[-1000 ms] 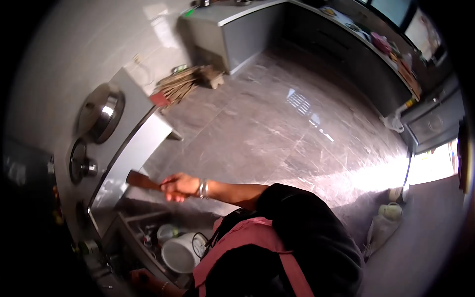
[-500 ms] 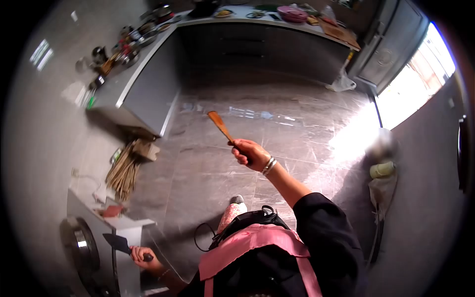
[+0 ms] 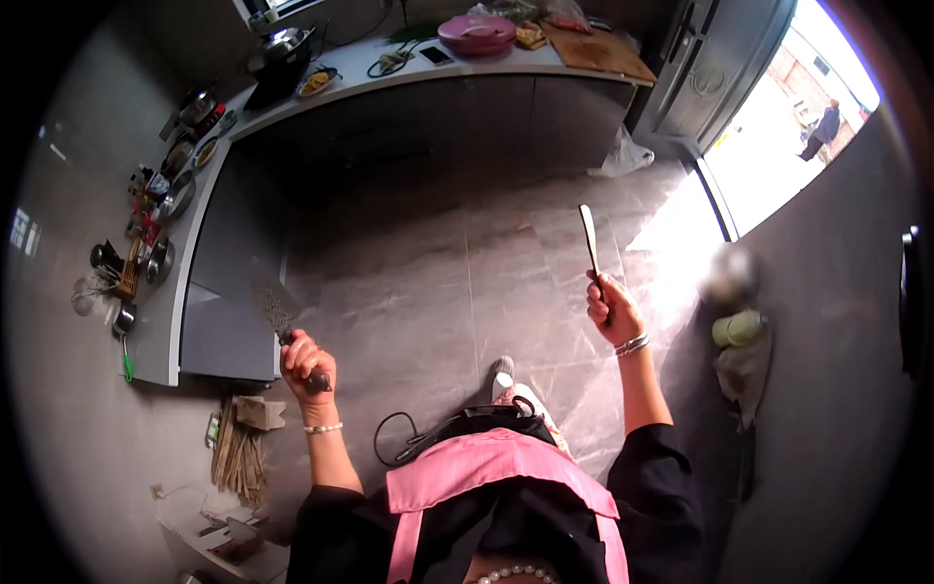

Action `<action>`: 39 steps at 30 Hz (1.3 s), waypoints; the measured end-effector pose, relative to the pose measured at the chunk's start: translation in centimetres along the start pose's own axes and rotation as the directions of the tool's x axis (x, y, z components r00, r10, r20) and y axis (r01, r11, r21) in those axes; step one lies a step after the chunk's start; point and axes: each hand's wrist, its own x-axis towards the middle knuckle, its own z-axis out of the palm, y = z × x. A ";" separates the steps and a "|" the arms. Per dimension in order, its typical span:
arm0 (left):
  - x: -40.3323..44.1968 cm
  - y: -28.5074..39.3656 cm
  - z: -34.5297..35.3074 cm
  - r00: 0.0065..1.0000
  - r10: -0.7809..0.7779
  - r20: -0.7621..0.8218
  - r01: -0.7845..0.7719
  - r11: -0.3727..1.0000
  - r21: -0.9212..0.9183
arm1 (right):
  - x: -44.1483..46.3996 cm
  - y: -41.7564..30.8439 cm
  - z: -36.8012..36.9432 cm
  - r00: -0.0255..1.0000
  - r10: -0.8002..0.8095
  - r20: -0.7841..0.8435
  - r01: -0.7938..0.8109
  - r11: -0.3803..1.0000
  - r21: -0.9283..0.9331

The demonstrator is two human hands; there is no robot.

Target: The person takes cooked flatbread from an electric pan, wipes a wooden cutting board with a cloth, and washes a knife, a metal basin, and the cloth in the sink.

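My left hand [image 3: 308,362] is closed round the dark handle of a slotted metal spatula [image 3: 273,304], whose blade points up and away from me. Out to the right, my right hand [image 3: 615,308] grips a slim wooden spatula [image 3: 589,237], seen nearly edge-on and pointing up. Both utensils are held in the air over the tiled floor [image 3: 467,292], well apart from each other.
A counter [image 3: 409,70] runs along the back and left, bearing a pink round appliance [image 3: 477,34], a cutting board [image 3: 600,54], a pot and dishes. Firewood [image 3: 238,457] lies at lower left. Outside the open doorway at right stands a person [image 3: 825,129].
The view has swung round toward the back counter and doorway. My left hand, low at the left before, is now raised with the metal spatula. My right hand still holds the wooden spatula, now upright.
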 end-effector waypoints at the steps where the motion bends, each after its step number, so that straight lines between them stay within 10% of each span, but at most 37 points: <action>1: 2.9 -0.9 -0.3 0.999 -0.033 0.005 0.033 0.999 0.013 | 2.8 -1.6 -0.4 1.000 -0.001 0.018 0.001 1.000 0.005; 13: 26.3 -2.3 -3.7 0.993 -0.084 -0.079 0.090 0.994 0.068 | 33.9 -8.7 8.4 0.960 0.157 0.233 -0.156 0.987 -0.022; 22: 48.2 0.1 -10.6 0.973 -0.188 -0.132 0.198 0.978 0.065 | 63.7 -11.2 14.5 0.980 0.174 0.097 -0.092 0.825 -0.557; 27: 57.8 1.6 -11.4 0.950 -0.131 -0.282 0.199 0.953 0.228 | 81.9 -7.4 19.4 0.987 0.008 0.162 0.126 0.594 -0.795; 31: 62.6 2.2 -12.0 0.916 0.009 -0.402 0.137 0.933 0.333 | 93.9 -3.3 21.1 0.886 -0.108 0.451 0.461 0.091 -0.883; 36: 70.9 5.0 -13.5 0.903 0.134 -0.408 0.052 0.909 0.414 | 102.6 0.3 21.1 0.832 0.097 0.546 0.551 -0.248 -0.796; 39: 74.5 6.1 -13.9 0.871 0.200 -0.449 0.024 0.895 0.446 | 106.1 -0.9 21.5 0.949 0.021 0.315 0.304 0.211 -0.929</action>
